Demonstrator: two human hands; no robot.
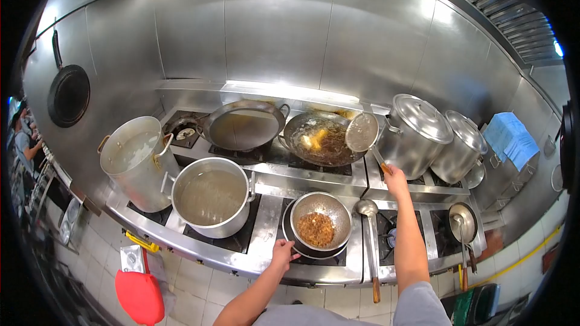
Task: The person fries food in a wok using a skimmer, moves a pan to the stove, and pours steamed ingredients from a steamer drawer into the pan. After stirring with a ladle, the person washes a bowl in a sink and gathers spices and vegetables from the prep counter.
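My right hand (pixel 396 181) is closed around the wooden handle of a round skimmer (pixel 362 132), its head tilted over the right edge of a wok. In that wok (pixel 294 153), dark bubbling oil surrounds a yellow-golden clump of food (pixel 315 139). At the front of the stove, my left hand (pixel 283 255) grips the left rim of a dark pan (pixel 286 220). A metal colander (pixel 341 210) sits in this pan, with brown fried bits (pixel 316 230) inside it. To its right lies a long-handled ladle (pixel 372 247) with a wooden grip.
Left of the woks stand a pot of cloudy liquid (pixel 211 202) and a taller pot (pixel 130 169). Behind is another wok (pixel 244 127). Two lidded stockpots (pixel 406 148) (pixel 452 160) stand at right, near a small pan (pixel 462 222). A red stool (pixel 139 296) is on the floor.
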